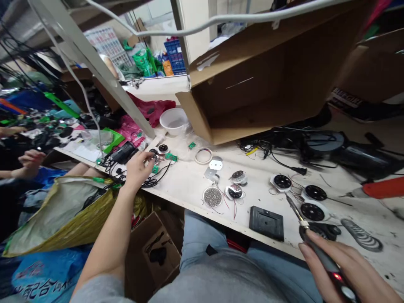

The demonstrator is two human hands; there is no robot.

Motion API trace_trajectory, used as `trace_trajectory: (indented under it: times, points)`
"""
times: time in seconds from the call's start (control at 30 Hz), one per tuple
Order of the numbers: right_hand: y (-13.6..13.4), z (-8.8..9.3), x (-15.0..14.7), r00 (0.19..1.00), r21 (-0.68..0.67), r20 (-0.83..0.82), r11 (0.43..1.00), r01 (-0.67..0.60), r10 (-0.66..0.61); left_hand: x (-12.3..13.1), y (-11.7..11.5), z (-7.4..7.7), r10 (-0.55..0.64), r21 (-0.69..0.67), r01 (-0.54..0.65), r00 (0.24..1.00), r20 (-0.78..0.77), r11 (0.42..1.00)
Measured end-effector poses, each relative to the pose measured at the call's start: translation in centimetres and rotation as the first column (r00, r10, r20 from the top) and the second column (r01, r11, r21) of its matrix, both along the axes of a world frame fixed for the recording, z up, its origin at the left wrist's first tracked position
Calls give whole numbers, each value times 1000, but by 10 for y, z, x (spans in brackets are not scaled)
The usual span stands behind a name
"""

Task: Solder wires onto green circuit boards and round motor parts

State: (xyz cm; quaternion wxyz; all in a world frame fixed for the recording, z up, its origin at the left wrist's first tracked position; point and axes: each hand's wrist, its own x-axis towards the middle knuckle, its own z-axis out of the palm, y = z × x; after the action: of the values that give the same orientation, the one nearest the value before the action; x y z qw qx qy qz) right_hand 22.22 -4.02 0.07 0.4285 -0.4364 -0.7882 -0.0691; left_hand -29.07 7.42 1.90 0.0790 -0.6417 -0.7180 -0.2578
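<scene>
My right hand [356, 265] is wrapped round a soldering iron [325, 256] with a red light on its handle. Its tip points up and left, close to a small white motor with a black disc [282, 182]. Over on the left, my left hand [139, 168] pinches at a small dark part, which the fingers partly hide. Beside those fingers lie another black-disc motor [163, 148], green circuit boards [171, 157] and a black cable [158, 179]. More such motors lie mid-bench [235, 192] and at right [315, 192].
A large cardboard box [268, 101] leans over the back of the bench. A round dish of metal bits [212, 197], a black tray [267, 223], a tape ring [203, 156], a coiled metal stand [361, 235] and a red-handled tool [383, 188] lie about. Another person's hand [31, 162] shows far left.
</scene>
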Motion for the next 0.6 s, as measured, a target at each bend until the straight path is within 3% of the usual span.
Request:
trace_trajectory:
  times: [0.1, 0.2, 0.3, 0.37, 0.47, 0.57, 0.6]
  points:
    - [-3, 5, 5, 1000, 1, 4, 1000, 28, -28, 39, 37, 6, -3, -25, 5, 995, 100, 1000]
    - [-8, 10, 3, 996, -23, -70, 998, 50, -52, 84, 72, 3, -50, -34, 57, 982, 181, 998]
    - [-13, 8, 3, 983, -21, -151, 995, 100, -102, 138, 91, -6, -255, 1, 261, 944, 209, 965]
    - [-16, 5, 6, 975, -33, -182, 991, 128, -132, 176, 92, -8, -375, -69, 393, 907, 190, 917]
    - [-19, -2, 15, 977, -61, -180, 993, 101, -111, 225, 65, 1, -533, -232, 537, 842, 86, 811]
    - [-23, -4, 22, 986, -102, -138, 991, 81, -94, 254, 0, 14, -782, -270, 745, 622, -49, 610]
    - [-23, -5, 23, 988, -129, -126, 989, 76, -92, 259, -27, 15, -803, -276, 763, 593, -64, 585]
